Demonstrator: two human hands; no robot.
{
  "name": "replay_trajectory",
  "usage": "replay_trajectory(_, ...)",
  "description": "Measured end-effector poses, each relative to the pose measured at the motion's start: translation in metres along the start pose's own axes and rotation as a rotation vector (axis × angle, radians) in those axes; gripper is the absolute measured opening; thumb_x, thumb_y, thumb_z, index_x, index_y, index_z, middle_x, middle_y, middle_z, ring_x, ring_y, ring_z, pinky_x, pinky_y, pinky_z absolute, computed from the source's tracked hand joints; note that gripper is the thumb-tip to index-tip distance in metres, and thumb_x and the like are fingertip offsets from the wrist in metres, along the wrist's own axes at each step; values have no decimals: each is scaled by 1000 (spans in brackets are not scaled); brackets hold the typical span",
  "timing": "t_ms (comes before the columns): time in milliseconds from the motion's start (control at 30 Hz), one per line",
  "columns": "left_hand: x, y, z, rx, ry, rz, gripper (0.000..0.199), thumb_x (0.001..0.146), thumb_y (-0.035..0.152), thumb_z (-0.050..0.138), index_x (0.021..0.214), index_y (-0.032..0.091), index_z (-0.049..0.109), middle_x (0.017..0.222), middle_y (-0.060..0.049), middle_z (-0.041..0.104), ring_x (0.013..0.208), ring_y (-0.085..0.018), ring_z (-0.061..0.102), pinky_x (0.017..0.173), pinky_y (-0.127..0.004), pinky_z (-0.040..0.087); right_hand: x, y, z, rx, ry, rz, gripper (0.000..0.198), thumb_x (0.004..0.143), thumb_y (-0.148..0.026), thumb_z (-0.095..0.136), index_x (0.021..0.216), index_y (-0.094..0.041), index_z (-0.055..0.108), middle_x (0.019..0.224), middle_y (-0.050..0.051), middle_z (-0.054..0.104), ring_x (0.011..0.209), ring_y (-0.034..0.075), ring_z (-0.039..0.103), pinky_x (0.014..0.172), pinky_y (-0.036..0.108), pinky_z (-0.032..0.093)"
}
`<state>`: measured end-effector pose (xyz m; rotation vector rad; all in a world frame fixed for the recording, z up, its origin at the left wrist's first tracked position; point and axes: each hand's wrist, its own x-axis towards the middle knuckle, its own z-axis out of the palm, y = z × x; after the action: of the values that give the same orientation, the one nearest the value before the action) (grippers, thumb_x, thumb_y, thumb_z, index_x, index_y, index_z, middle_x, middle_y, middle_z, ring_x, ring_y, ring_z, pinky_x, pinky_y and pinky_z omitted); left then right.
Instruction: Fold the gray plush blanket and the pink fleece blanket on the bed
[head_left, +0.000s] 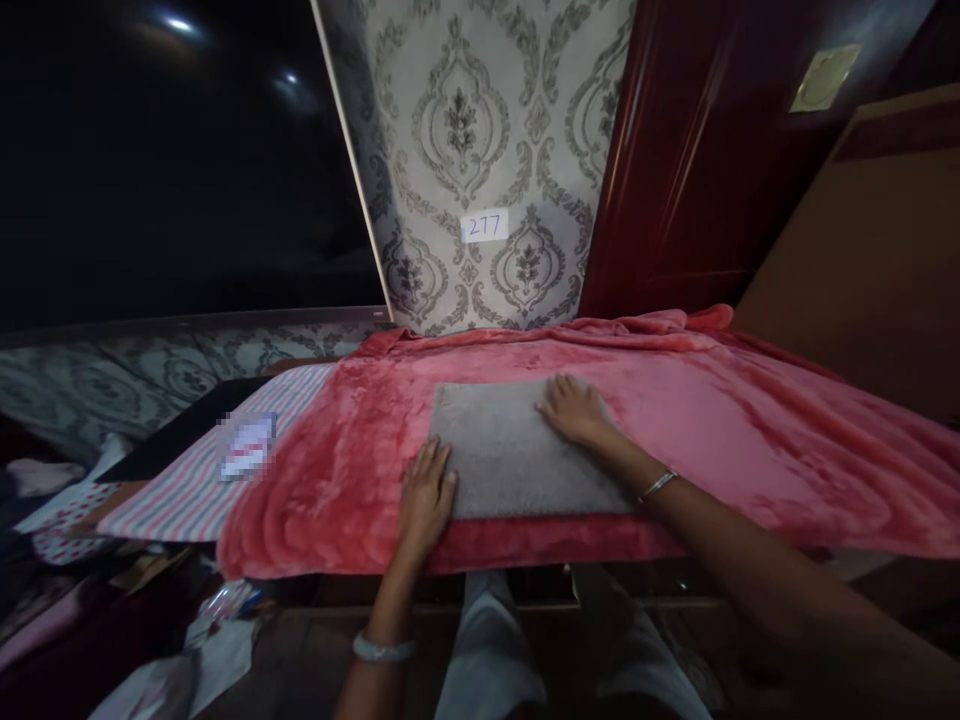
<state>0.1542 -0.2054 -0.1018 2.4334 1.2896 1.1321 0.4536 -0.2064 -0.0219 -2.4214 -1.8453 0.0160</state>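
Observation:
A grey, soft-looking rectangle of cloth (510, 460) lies flat on a pink plush blanket (330, 480). At its left edge rests my left hand (426, 495), palm down with the fingers stretched out, partly on the cloth and partly on the blanket. Near the far right corner my right hand (576, 410) lies on the cloth with its fingers spread. Neither hand grips anything that I can see. The cloth's right edge is partly covered by my right forearm.
A striped cloth (217, 470) with a blurred small packet (247, 445) on it lies to the left. Behind stand a large dark screen (180, 160), patterned wallpaper and a paper label (484, 225) reading 277. A brown board (870, 260) leans at right. Clutter fills the lower left.

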Motion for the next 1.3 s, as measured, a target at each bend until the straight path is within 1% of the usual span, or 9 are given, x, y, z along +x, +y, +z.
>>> replay_trajectory(167,-22,4,-4,-87,257,35,39,97,31,41,127,20,64,136,-12,63,131,-23,55,110,-48,45,-54,-102,17,117,62,-434,61,101,-37,32,155,-10,34,163,14,25,151,28,21,120,52,21)
replay_trajectory(300,-38,6,1,70,186,51,41,97,27,39,128,17,64,135,-13,64,131,-25,55,111,-49,44,-87,-141,37,169,83,-529,58,101,-34,31,153,-10,37,160,14,31,150,26,25,121,51,20)
replay_trajectory(467,-41,1,7,140,182,77,43,97,25,35,128,18,64,135,-12,64,129,-25,57,109,-49,44,-96,-113,41,184,94,-503,62,101,-44,37,154,-12,38,161,12,31,151,24,23,122,47,19)
replay_trajectory(633,-41,0,7,157,223,114,42,97,24,36,128,18,64,134,-12,65,129,-24,57,109,-47,44,-108,-42,42,140,90,-310,66,99,-47,37,154,-10,37,160,15,30,150,27,26,121,51,20)
replay_trajectory(800,-41,3,7,151,221,112,42,98,25,35,127,19,65,134,-11,65,128,-24,58,107,-46,45,-132,37,57,68,191,-117,65,99,-45,33,152,-8,39,159,15,33,148,28,29,120,51,21)
replay_trajectory(933,-40,4,5,133,198,88,43,98,27,34,127,19,65,135,-12,65,128,-24,57,108,-47,45,-146,72,70,62,276,-38,63,99,-44,29,153,-12,39,159,14,36,149,28,26,117,56,25)
replay_trajectory(1067,-40,4,-2,87,158,64,43,99,31,36,128,20,64,138,-11,62,131,-25,55,109,-48,45,-151,56,63,74,331,-29,62,99,-44,32,154,-16,38,160,15,33,151,33,16,115,65,21)
replay_trajectory(1133,-43,5,-7,74,176,69,41,98,31,38,128,19,63,138,-12,62,131,-25,55,110,-48,45,-152,28,53,113,315,-108,62,98,-42,35,154,-17,37,161,14,31,152,33,15,117,63,18)
replay_trajectory(1300,-53,8,-15,95,158,115,42,96,33,46,133,18,57,139,-15,61,132,-26,54,111,-49,43,-147,-65,33,250,179,-451,63,97,-36,45,156,-16,35,163,13,25,152,29,15,120,59,15)
